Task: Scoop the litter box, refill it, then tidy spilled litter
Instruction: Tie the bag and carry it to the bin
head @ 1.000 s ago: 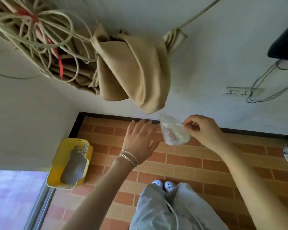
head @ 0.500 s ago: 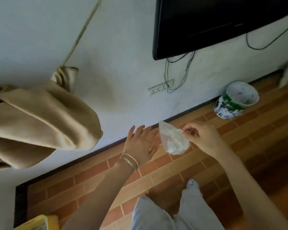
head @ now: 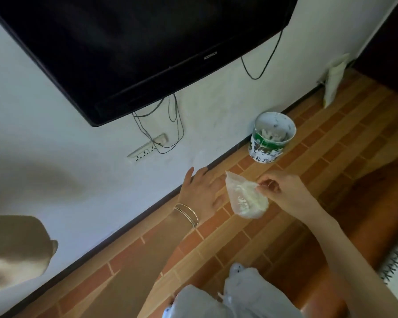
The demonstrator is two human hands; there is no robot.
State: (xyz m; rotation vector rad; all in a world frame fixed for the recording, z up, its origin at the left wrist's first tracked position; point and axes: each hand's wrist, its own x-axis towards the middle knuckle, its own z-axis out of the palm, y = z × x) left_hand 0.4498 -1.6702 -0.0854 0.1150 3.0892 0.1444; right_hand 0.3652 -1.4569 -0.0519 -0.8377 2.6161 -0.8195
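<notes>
A small clear plastic bag [head: 246,198] with pale contents hangs from my right hand [head: 283,191], which pinches its top edge between thumb and fingers. Just left of the bag is my left hand [head: 200,191], fingers spread and holding nothing, thin bangles on its wrist. A white and green bucket [head: 271,138] stands on the brick-pattern floor [head: 239,244] against the wall, beyond the bag to the right. No litter box is in view.
A black wall-mounted TV [head: 133,47] fills the top, with cables hanging to a power strip [head: 148,149]. A beige curtain bundle [head: 14,249] hangs at left. A pale bag [head: 334,79] leans at the far right corner. My legs [head: 228,299] are at the bottom.
My view has swung right: the yellow litter box and curtain left the frame, and the TV and bucket came in. Both hands kept their pose with the bag.
</notes>
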